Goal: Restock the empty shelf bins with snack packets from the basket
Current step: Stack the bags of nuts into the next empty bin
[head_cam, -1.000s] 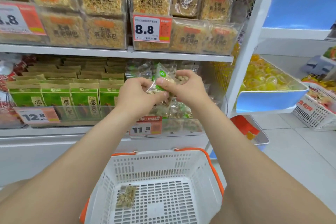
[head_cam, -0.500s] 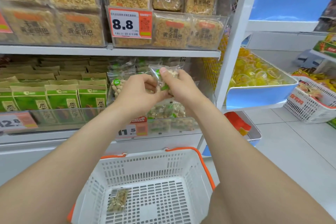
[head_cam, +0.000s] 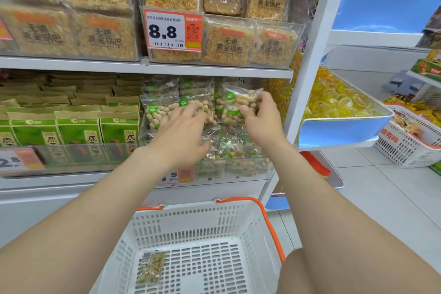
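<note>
In the clear bin (head_cam: 238,169) on the middle shelf (head_cam: 214,71), at its right-hand end, the peanut packet (head_cam: 235,102) stands upright against the row of standing packets (head_cam: 162,112) already there, well above the basket (head_cam: 198,209) on the floor below. The packet looks light and its thin clear film soft and crinkly, likely a little slippery; the shelled nuts inside make it lumpy and would probably crack under a hard squeeze. It seems best taken by a side edge or the flat sealed top, with a gentle pinch rather than a full clench. The right hand (head_cam: 260,124) does much that: arm stretched forward and up, wrist straight, thumb on the packet's lower front and the fingers curled over its right edge, gripping it. The left hand (head_cam: 179,136) reaches in beside it, palm down, its fingers (head_cam: 188,113) straight and spread flat across the standing packets, holding nothing, apparently steadying the row so it does not topple. The two hands are near but apart. One last packet (head_cam: 151,270) lies flat on the basket floor, towards the left, so the job looks nearly finished
</note>
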